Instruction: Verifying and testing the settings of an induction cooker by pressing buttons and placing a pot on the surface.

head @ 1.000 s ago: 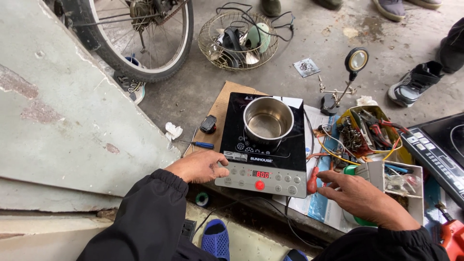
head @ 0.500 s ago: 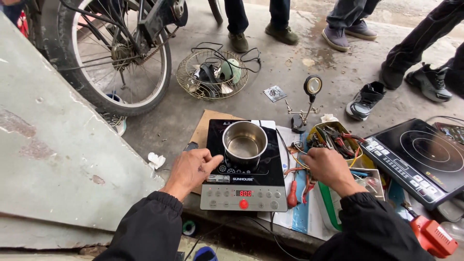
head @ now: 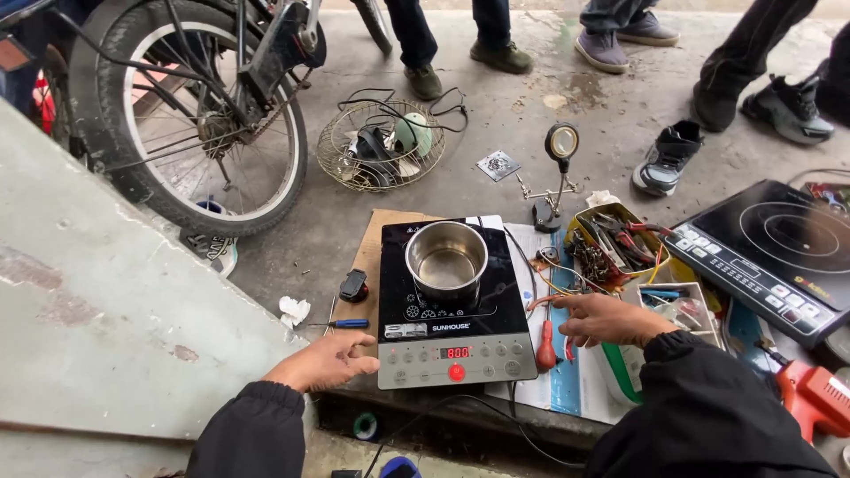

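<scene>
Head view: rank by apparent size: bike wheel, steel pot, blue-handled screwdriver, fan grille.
1. bike wheel
2. fan grille, though it lies farther from the camera
3. steel pot
4. blue-handled screwdriver

Around the wire fan guard (head: 381, 146): a bicycle wheel (head: 190, 133) to its left, a magnifier stand (head: 560, 164) to its right, and a second black cooktop (head: 775, 252) well beyond that.

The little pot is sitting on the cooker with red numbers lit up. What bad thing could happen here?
The cooker looks switched on, so the metal pot may get hot; the left hand rests right beside it. The right hand hovers over loose wires and a red screwdriver, which it could snag or knock.
</scene>
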